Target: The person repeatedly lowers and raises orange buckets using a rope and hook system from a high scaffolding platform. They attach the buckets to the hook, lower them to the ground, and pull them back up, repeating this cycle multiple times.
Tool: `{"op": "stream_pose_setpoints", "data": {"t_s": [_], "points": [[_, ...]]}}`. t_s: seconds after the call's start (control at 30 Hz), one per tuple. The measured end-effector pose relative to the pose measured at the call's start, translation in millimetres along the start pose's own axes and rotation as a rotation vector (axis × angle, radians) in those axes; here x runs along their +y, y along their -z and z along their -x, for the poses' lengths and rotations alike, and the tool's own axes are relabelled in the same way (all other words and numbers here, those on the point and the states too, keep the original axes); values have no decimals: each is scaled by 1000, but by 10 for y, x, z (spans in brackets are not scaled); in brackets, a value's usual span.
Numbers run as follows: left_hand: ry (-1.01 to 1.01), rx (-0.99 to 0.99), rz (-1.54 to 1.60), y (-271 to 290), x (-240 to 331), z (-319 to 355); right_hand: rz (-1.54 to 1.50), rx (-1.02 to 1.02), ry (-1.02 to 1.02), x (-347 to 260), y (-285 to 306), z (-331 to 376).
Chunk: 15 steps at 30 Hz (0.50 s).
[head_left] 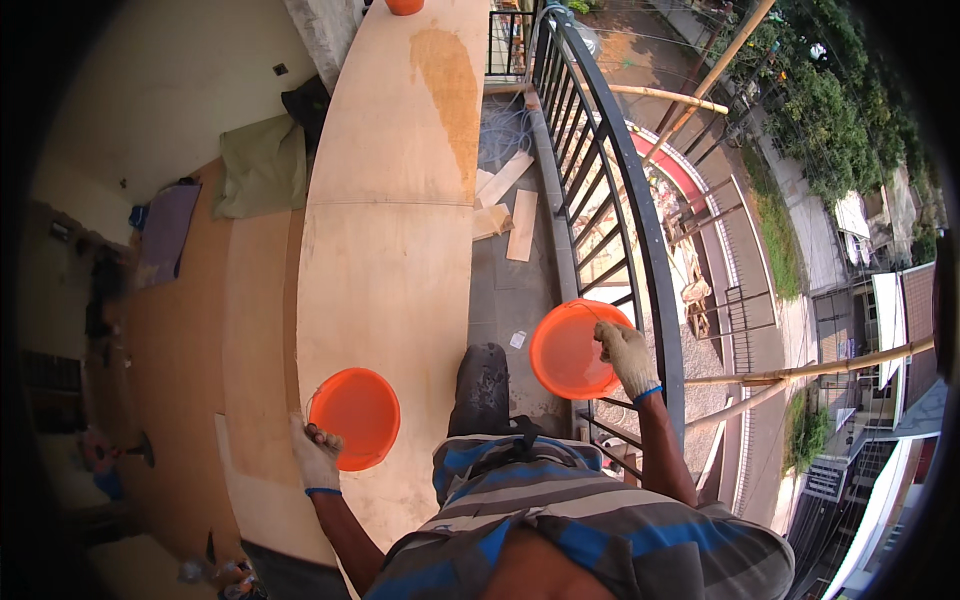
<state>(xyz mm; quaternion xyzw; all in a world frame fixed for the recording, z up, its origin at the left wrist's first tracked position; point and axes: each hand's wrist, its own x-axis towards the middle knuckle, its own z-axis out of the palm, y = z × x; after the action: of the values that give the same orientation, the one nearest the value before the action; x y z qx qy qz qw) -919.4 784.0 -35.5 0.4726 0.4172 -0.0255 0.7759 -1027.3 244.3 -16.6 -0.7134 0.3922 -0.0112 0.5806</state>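
My left hand [318,455], in a pale work glove with a blue cuff, is closed at the rim of an orange bucket [355,420]. That bucket is over the plywood board [385,270]; whether it rests on the board or hangs just above it I cannot tell. On the other side, my right hand [624,360], gloved the same way, grips the thin wire handle of a second orange bucket [572,350]. Cloudy liquid shows inside this one, beside the railing. What the left bucket holds is hard to make out.
A black metal railing [640,200] curves along my right, with bamboo poles [810,370] beyond it. Loose wood offcuts [521,225] lie on the grey tiled floor [490,315]. A wet stain [445,90] marks the board's far end, near another orange bucket [405,6].
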Motion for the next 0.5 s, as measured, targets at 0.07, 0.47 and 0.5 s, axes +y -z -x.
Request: {"op": "stream_pose_setpoints", "data": {"t_s": [0.07,0.47,0.5], "points": [[-2,-3,-16,-84,65,-118,36,-16,8,-244,21,-113],[-59,230,-104,-1178,90,-533,355,-169,15,-1460,-137,-1343],[-66,270,-125,-1379,91,-522,413,-191,17,-1623,-132,-1487]]}}
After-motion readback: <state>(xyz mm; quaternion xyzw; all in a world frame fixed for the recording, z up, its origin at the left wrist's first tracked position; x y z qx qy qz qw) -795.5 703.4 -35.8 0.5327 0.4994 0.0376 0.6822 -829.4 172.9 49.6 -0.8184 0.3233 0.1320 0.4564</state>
